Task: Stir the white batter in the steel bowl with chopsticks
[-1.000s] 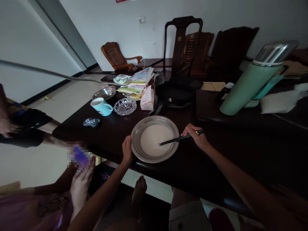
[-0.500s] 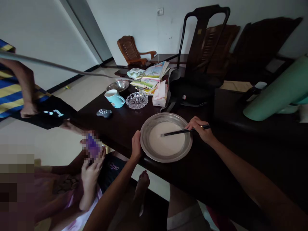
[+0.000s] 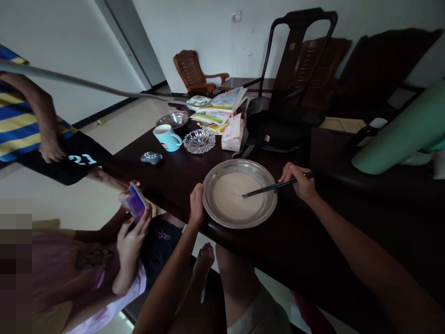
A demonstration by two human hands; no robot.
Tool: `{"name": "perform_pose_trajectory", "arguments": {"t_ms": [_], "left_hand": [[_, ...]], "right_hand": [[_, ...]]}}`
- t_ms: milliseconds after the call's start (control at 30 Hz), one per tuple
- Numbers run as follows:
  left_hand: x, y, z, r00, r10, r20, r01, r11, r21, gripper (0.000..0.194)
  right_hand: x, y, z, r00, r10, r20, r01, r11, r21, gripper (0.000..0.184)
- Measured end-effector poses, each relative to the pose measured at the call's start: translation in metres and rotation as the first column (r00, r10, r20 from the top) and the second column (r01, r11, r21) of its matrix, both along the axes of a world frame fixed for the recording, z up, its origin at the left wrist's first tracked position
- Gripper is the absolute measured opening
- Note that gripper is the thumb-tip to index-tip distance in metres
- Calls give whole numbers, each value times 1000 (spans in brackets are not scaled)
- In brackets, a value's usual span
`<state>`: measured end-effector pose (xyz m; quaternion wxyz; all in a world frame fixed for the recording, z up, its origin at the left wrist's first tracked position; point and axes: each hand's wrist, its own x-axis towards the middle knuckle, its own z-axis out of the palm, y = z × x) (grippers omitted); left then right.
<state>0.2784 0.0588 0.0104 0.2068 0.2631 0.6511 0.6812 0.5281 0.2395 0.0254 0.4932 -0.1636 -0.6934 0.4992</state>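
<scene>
A wide metal bowl (image 3: 239, 222) stands near the front edge of the dark table, with a pale, creamy batter (image 3: 229, 199) in it. My left hand (image 3: 197, 203) grips the bowl's left rim, thumb up along the side. In my right hand (image 3: 299, 180) is a pair of dark chopsticks (image 3: 269, 187), slanting down to the left over the bowl's right rim. Their tips dip into the batter near its middle, where the surface shows a small swirl.
Behind the bowl are a glass dish (image 3: 199, 141), a light-blue mug (image 3: 168, 138), a game controller (image 3: 151, 158), a tissue box (image 3: 232, 134), booklets (image 3: 222, 109) and a black bag (image 3: 278, 132). A green cylinder (image 3: 392, 134) stands right. At left, one person holds a phone (image 3: 136, 202); another stands behind.
My right hand has moved a little to the right, drawing the chopstick tips rightward through the batter. My left hand stays on the bowl's rim. The view has shifted slightly.
</scene>
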Motion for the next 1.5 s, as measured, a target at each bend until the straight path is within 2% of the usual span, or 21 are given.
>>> {"name": "perform_pose_trajectory", "arguments": {"t_ms": [100, 167, 267, 333, 433, 500, 567, 633, 700, 800, 867, 967, 1033, 1133, 1200, 1300, 1367, 1433, 1500], "left_hand": [[-2, 1, -7, 1000, 9, 23, -9, 1000, 0, 39], [-3, 1, -10, 999, 19, 40, -19, 1000, -5, 39], [-4, 2, -13, 997, 25, 72, -26, 1000, 1, 39], [-4, 2, -12, 998, 15, 68, -15, 1000, 3, 39], [-3, 3, -9, 1000, 1, 28, -1, 1000, 4, 40], [-3, 3, -6, 1000, -5, 7, 5, 1000, 0, 40], [-2, 3, -4, 1000, -4, 10, 4, 1000, -4, 40], [-2, 2, -3, 1000, -5, 21, 5, 1000, -1, 40], [-3, 2, -4, 1000, -17, 14, 17, 1000, -2, 41], [-5, 2, -8, 1000, -27, 0, 27, 1000, 4, 43], [-6, 1, -12, 1000, -23, 22, 22, 1000, 17, 44], [-6, 1, -16, 998, -15, 64, 13, 1000, 26, 44], [-6, 1, -17, 997, -19, 76, 17, 1000, 24, 44], [-6, 1, -17, 997, -21, 79, 19, 999, 33, 46], [-5, 1, -16, 996, -15, 86, 12, 999, 40, 45], [-5, 1, -15, 996, -6, 85, 3, 999, 37, 45], [-4, 1, -15, 997, -5, 74, 2, 999, 36, 45], [-4, 1, -14, 997, -12, 77, 9, 999, 42, 45], [-3, 1, -13, 996, -14, 86, 10, 999, 47, 45]], "right_hand": [[0, -2, -1, 985, 94, 145, -102, 994, 46, 40], [1, -1, -1, 974, 65, 216, -84, 993, 77, 34], [4, 4, -4, 994, -14, 111, 8, 999, 50, 38], [7, 7, -5, 998, 37, 47, -38, 999, 16, 43], [8, 7, -7, 973, 159, 169, -166, 986, 27, 38], [8, 7, -7, 954, 144, 261, -164, 985, 56, 31], [8, 7, -7, 969, 68, 237, -87, 994, 72, 31], [9, 8, -7, 992, 15, 125, -20, 999, 42, 37], [8, 7, -8, 998, 39, 58, -39, 999, 10, 43], [6, 4, -8, 981, 98, 165, -104, 994, 26, 37], [5, 3, -8, 974, 63, 217, -76, 996, 52, 32], [5, 3, -8, 994, 24, 109, -27, 999, 26, 40], [5, 2, -7, 995, 77, 69, -78, 997, 4, 44], [4, 1, -5, 971, 135, 196, -145, 989, 39, 36], [5, 2, -4, 967, 72, 244, -90, 994, 67, 32], [7, 4, -5, 991, -4, 132, 0, 1000, 28, 40], [8, 4, -5, 995, 41, 90, -42, 999, 2, 45], [7, 3, -6, 982, 102, 161, -108, 994, 25, 41], [6, 2, -6, 967, 94, 236, -110, 992, 58, 34]]}}
